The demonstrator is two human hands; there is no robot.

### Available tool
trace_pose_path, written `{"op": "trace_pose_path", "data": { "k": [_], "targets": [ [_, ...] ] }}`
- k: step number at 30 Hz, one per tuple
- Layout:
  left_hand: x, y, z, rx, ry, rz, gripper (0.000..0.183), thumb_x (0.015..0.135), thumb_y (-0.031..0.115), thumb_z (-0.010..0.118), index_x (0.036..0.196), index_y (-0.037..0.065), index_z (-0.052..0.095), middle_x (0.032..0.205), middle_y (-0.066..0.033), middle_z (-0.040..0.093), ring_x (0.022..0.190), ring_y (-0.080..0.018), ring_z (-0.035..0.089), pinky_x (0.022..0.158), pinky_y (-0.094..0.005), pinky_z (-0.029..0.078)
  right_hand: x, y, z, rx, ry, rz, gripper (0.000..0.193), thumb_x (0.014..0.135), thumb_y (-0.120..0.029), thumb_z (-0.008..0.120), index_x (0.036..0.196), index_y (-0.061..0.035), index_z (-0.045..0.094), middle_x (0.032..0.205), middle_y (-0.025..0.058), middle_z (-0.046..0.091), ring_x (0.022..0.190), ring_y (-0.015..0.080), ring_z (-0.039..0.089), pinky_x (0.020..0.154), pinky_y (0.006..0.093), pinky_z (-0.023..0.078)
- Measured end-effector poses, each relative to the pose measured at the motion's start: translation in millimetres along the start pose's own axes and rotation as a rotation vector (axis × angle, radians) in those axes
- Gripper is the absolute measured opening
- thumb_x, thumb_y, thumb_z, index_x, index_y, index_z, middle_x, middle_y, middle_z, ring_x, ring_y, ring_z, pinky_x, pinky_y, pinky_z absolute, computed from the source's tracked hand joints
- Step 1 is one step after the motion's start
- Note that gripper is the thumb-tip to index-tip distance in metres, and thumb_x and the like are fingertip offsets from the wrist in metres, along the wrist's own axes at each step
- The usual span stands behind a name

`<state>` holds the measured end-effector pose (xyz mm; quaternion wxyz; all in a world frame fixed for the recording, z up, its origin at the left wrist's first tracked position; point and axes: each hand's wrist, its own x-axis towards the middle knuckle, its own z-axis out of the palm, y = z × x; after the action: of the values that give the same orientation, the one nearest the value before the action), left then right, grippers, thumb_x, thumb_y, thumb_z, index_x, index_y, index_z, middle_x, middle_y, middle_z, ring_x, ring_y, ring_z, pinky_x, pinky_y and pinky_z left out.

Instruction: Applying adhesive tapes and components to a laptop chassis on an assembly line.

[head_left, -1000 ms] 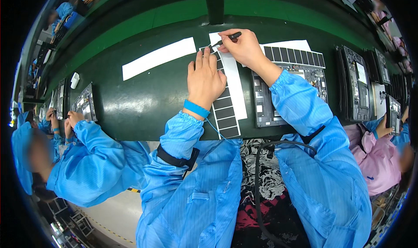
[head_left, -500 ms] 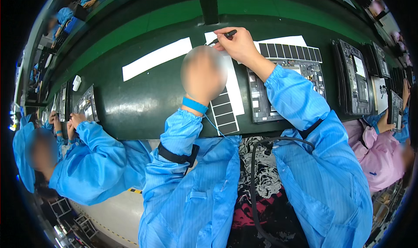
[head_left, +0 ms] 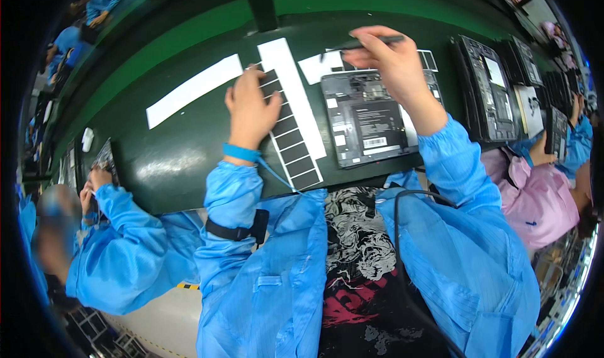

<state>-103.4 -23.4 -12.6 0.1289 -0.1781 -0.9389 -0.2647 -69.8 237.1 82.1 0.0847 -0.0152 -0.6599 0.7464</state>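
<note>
My left hand (head_left: 250, 109) lies with its fingers spread over a strip of black rectangular stickers (head_left: 294, 138) on white backing. A blue wrist strap with a cord circles that wrist. Beside the strip runs a long white paper sheet (head_left: 296, 94). In my right hand (head_left: 396, 65) are slim black tweezers (head_left: 352, 45), their tip pointing left; whether anything sits at the tip is too small to tell. Below that hand is an opened, flat electronic device (head_left: 336, 116) with a dark battery and boards. The hand and sleeve cover part of it.
Another white paper strip (head_left: 195, 90) lies to the left. More black stickers (head_left: 428, 60) lie beyond the device. Stacked opened devices (head_left: 481, 94) stand at the right. Co-workers in a blue sleeve (head_left: 119, 238) and a pink sleeve (head_left: 535, 194) sit on either side.
My right hand has moved right with the tweezers, away from my left hand and over the device. My left hand's fingers now show spread on the strip. The whole view has shifted.
</note>
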Motion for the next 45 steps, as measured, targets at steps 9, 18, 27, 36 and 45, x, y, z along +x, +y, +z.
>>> {"op": "trace_pose_path", "data": {
  "k": [9,18,27,36,45],
  "targets": [
    [-11.9,79.4,-58.7,-0.448,-0.284,-0.004,0.034,0.087,0.017,0.064,0.117,0.000,0.060,0.130,-0.0204,0.058,0.125,-0.0354,0.053,0.105,-0.0382,0.038,-41.6,29.0,-74.4,-0.018,0.167,0.210,0.023,0.095,-0.013,0.058,0.104,0.0085,0.060,0.094,0.0203,0.067,0.086,0.0276,0.071,0.076,0.0304,0.060],
    [-28.5,119.4,-12.1,-0.343,-0.255,0.154,0.040,0.087,0.018,0.065,0.122,0.000,0.057,0.142,-0.0198,0.046,0.135,-0.0377,0.040,0.108,-0.0418,0.036,-39.3,40.9,-81.5,0.055,0.096,0.224,0.023,0.095,-0.010,0.057,0.104,0.0104,0.056,0.094,0.0225,0.066,0.088,0.0307,0.071,0.078,0.0322,0.060],
    [-28.1,123.3,-4.6,-0.287,-0.272,0.179,0.041,0.085,0.016,0.067,0.121,-0.001,0.058,0.141,-0.0209,0.045,0.134,-0.0395,0.039,0.109,-0.0444,0.036,-40.1,42.3,-83.4,0.064,0.088,0.203,0.025,0.095,-0.009,0.060,0.107,0.0115,0.054,0.094,0.0230,0.066,0.088,0.0315,0.071,0.078,0.0338,0.061],
    [-17.7,137.0,3.7,-0.127,-0.198,0.276,0.045,0.083,0.019,0.068,0.122,0.000,0.059,0.138,-0.0213,0.047,0.130,-0.0409,0.041,0.106,-0.0457,0.037,-40.0,40.8,-82.7,0.040,0.088,0.215,0.025,0.095,-0.009,0.059,0.107,0.0122,0.054,0.093,0.0230,0.066,0.087,0.0310,0.071,0.078,0.0339,0.061],
    [-17.5,138.1,16.9,-0.042,-0.202,0.322,0.050,0.083,0.024,0.068,0.127,0.001,0.058,0.139,-0.0204,0.047,0.130,-0.0382,0.042,0.105,-0.0460,0.037,-42.5,43.2,-82.6,0.034,0.087,0.175,0.024,0.095,-0.009,0.058,0.108,0.0115,0.055,0.094,0.0220,0.066,0.089,0.0310,0.071,0.078,0.0344,0.061]
  ]
}}
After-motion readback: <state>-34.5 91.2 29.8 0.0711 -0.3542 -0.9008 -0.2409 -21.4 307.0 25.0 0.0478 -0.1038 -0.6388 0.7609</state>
